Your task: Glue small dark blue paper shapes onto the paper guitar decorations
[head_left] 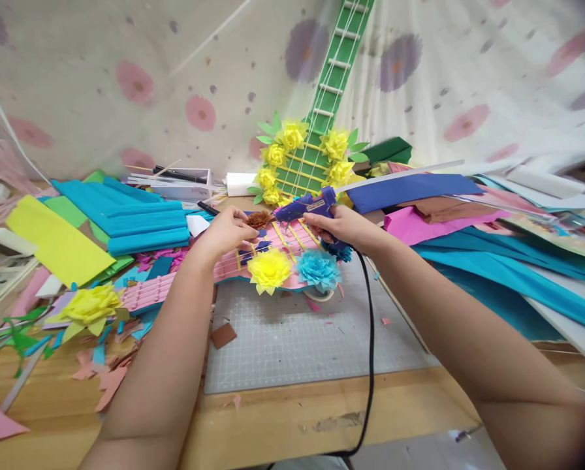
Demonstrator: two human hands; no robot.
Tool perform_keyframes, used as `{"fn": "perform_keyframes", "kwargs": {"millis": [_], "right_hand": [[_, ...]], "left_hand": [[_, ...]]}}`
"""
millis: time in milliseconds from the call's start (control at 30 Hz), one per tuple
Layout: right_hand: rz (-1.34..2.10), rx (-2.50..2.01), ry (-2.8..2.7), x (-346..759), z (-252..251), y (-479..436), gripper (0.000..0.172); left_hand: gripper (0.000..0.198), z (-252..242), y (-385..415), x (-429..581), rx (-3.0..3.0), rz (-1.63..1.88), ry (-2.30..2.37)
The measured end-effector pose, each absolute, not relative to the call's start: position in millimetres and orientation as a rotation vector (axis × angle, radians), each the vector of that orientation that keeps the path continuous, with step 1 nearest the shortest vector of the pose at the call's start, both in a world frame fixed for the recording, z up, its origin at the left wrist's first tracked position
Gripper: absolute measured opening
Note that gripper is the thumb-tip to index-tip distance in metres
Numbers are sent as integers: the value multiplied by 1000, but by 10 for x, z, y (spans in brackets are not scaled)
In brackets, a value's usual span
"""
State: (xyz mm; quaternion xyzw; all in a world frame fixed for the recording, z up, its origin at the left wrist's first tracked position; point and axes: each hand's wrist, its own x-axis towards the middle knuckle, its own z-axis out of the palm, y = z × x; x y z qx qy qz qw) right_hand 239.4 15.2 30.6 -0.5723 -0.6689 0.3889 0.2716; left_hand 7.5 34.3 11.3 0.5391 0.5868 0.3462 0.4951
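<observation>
left hand, fingers pinched on ruffled brown paper flower, over pink paper guitar; right hand wrapped round blue plastic glue gun, flower contact unclear. likely gluing; next calls for steady aim.

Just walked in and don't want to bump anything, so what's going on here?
A person's right hand grips a blue glue gun, its nozzle close to a brown paper flower in the left hand. Below them is a pink guitar-shaped piece, with a yellow flower and a light-blue flower along its near edge. A grey cutting mat lies in front, and a green guitar-shaped piece stands behind.
</observation>
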Motion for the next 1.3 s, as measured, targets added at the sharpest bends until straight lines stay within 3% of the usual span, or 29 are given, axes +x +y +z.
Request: {"fn": "perform_keyframes", "kwargs": {"millis": [233,433,633,800,1300], "right_hand": [[969,-1507,-1623,2589,206,216,45],[850,-1547,-1828,2539,65,308,49],[743,-1703,-1972,2448,79,366,44],[749,-1818,-1932,2448,84,379,49],[775,-1790,-1958,2392,64,412,44]], "left_hand": [[38,301,329,-216,1251,1046,1488],[31,381,304,-373,1256,1173,1526],[33,410,282,-386,1251,1199,1546],[31,417,273,-391,1259,1197,1565],[33,410,289,-399,1223,1204,1596]]}}
